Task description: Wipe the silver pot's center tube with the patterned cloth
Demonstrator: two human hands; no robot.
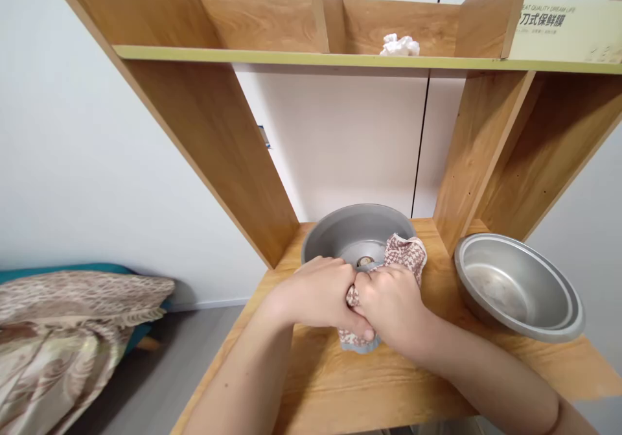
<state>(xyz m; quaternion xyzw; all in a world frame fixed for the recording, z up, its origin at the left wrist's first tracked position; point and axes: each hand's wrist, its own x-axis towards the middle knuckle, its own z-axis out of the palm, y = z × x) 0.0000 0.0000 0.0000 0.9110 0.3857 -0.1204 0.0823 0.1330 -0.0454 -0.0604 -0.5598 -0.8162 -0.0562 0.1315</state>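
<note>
A brown-and-white patterned cloth (pixel 407 253) with a greyish edge is bunched between my two hands. My left hand (pixel 324 291) is closed on it, thumb pointing toward my right hand. My right hand (pixel 389 304) grips it close beside the left, the two touching. One end of the cloth sticks up past my right knuckles; another part hangs below. Just behind the hands, a round grey basin-like vessel (pixel 321 234) stands on the wooden surface, a small round metal piece (pixel 364 262) at its bottom. My hands hide its near rim.
To the right, a silver metal bowl (pixel 558 286) rests on the wooden desk (pixel 335 383). Above runs a shelf (pixel 272 56) holding crumpled white tissue (pixel 399 46) and a pale box (pixel 573 33). Upright wooden panels flank the work area. A bed with patterned bedding (pixel 72 331) lies left.
</note>
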